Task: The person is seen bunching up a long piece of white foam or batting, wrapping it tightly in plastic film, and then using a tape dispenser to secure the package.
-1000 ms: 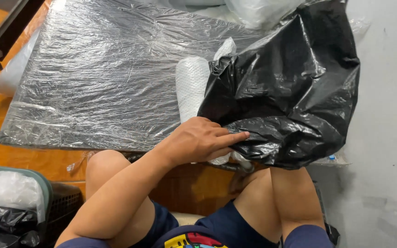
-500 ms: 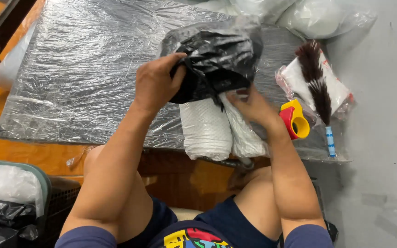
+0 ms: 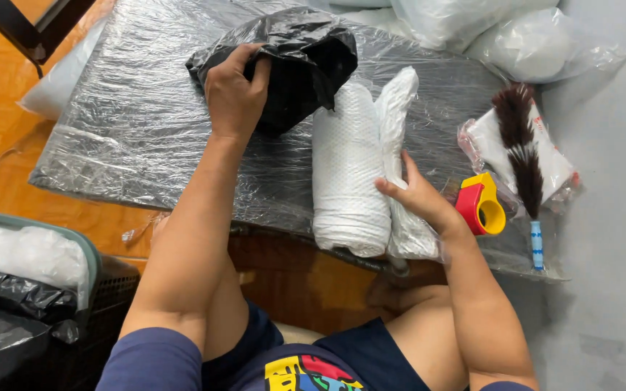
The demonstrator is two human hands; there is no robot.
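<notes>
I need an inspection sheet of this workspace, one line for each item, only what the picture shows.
Surface: low board wrapped in clear plastic film, on an orange wooden floor.
Job's things: crumpled black plastic bag; white textured roll; thinner white bundle beside it.
Clutter: yellow-red tape dispenser; brown feather duster lying on a white packet.
Grippers: left hand grips the bag; right hand rests on the bundle.
Cables: nothing seen.
Surroundings: clear bags of white material behind; bin with black liner at left.
</notes>
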